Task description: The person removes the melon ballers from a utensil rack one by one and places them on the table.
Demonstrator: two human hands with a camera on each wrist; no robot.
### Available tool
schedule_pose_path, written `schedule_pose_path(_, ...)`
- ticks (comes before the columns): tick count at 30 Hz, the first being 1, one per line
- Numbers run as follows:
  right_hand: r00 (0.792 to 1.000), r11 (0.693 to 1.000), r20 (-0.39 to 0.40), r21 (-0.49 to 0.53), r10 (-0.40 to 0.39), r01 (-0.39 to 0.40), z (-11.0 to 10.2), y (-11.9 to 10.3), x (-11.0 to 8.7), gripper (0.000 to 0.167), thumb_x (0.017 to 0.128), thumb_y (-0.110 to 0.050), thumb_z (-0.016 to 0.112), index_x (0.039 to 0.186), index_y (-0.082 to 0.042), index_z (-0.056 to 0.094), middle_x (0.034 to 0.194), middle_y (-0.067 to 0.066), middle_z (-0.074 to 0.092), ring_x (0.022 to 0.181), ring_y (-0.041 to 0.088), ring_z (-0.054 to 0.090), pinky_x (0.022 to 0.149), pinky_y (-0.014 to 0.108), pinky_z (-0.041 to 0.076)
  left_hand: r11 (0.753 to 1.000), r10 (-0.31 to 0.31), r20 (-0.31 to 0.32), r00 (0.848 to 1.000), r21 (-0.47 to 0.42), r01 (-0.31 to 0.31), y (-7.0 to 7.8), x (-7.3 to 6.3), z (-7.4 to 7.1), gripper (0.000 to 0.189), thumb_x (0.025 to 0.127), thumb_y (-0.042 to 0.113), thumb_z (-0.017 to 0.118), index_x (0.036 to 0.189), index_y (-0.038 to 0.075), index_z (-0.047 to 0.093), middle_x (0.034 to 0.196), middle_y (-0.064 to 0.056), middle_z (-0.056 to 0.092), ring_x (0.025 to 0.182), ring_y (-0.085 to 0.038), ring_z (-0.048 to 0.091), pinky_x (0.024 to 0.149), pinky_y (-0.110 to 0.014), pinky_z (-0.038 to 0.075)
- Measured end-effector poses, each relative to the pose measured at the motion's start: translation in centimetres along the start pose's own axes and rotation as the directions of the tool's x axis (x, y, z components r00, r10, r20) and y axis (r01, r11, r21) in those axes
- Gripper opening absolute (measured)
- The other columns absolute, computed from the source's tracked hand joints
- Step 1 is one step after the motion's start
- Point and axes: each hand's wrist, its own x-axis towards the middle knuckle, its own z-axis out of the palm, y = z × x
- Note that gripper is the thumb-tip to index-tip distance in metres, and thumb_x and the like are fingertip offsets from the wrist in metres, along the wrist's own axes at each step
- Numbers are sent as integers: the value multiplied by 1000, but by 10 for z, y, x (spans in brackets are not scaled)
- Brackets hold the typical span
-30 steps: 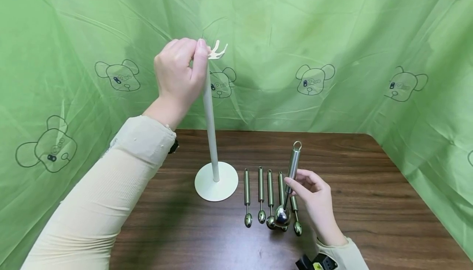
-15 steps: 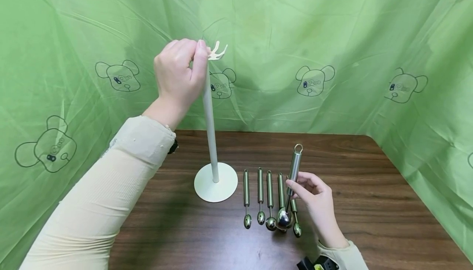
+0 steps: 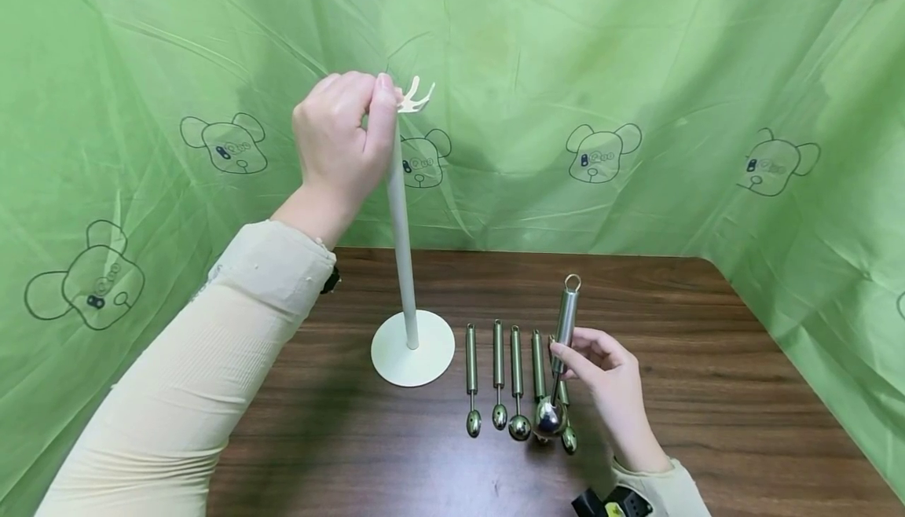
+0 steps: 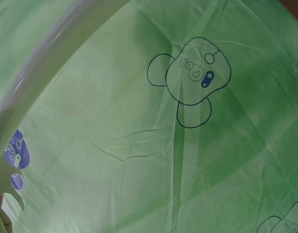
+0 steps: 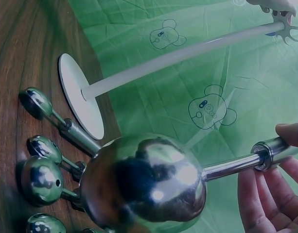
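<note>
My left hand grips the top of a white hook stand, just beside its pronged hooks. The stand's round base is on the table. In my right hand, thumb and fingers pinch the steel handle of a melon baller, ring end up and round bowl down. Its bowl is over the right end of a row of smaller melon ballers and partly hides two of them. The right wrist view shows the held bowl large, with the smaller bowls behind it.
The wooden table stretches to the right of the row. Green cloth with bear-face drawings hangs behind and along both sides. The stand's pole crosses a corner of the left wrist view.
My right hand has shifted slightly to the right with the melon baller, its bowl now farther along the row. The left hand has stayed at the stand's top.
</note>
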Motion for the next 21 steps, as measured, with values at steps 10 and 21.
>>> schedule_pose_path(10, 999, 998, 13, -59, 33, -33, -7, 1, 5, 17, 84, 1, 74, 100, 2, 69, 75, -6, 70, 66, 6, 64, 59, 25, 56, 1000, 6, -9, 1000, -3, -6, 0, 0, 1, 45, 96, 24, 42, 68, -2, 67, 71, -14, 71, 58, -32, 53, 55, -39, 35)
schedule_pose_path(21, 997, 986, 49, -157, 65, -56, -19, 2, 13, 17, 85, -3, 74, 101, 1, 69, 74, -10, 69, 65, 4, 64, 58, 27, 57, 1000, 5, -10, 1000, -2, -5, -1, 0, 1, 45, 96, 23, 42, 66, -2, 65, 69, -14, 70, 56, -32, 50, 55, -36, 31)
